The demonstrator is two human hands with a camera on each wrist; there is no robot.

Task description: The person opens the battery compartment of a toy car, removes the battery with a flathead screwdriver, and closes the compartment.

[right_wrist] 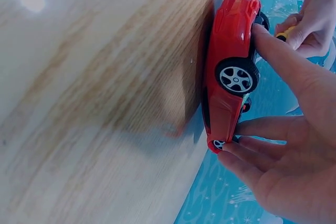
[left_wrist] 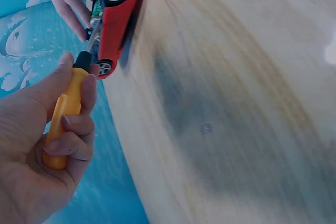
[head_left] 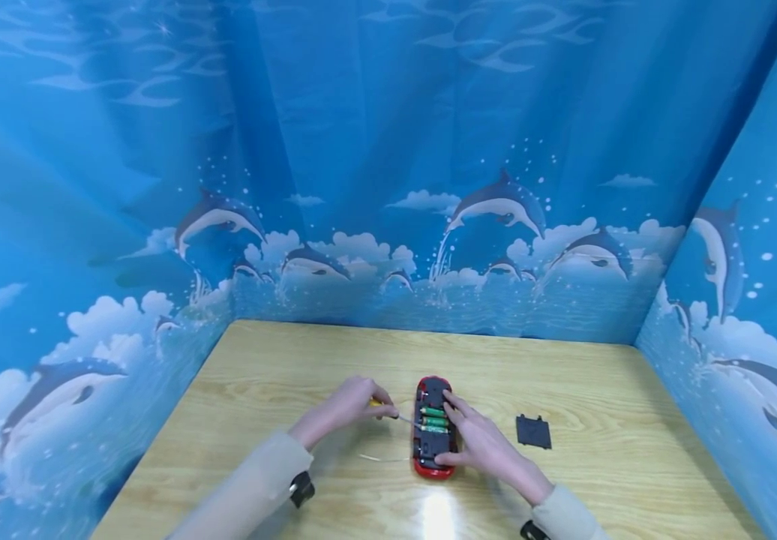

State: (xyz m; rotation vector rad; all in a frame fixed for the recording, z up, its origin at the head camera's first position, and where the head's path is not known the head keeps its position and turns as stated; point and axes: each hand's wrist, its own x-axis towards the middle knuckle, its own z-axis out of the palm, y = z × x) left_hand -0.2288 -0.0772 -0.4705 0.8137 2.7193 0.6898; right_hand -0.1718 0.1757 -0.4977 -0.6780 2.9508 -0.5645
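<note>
A red toy car [right_wrist: 229, 35] lies upside down on the table, black underside [head_left: 433, 450] up. Several green batteries [head_left: 435, 421] sit in its uncovered compartment. My left hand [head_left: 355, 401], left of the car, grips a yellow screwdriver [left_wrist: 65, 111] by the handle, with its shaft reaching in at the batteries. From the right, my right hand [head_left: 486, 446] presses on the car with fingers spread and mostly straight. Its thumb [right_wrist: 278, 51] is on the underside near one end, its fingertips by a wheel at the other.
The black battery cover [head_left: 533, 432] lies flat on the table, right of my right hand. A thin pale wire [head_left: 382, 459] extends over the wooden tabletop [head_left: 280, 360] left of the car. Blue dolphin-print curtains [head_left: 375, 150] stand along the back and sides.
</note>
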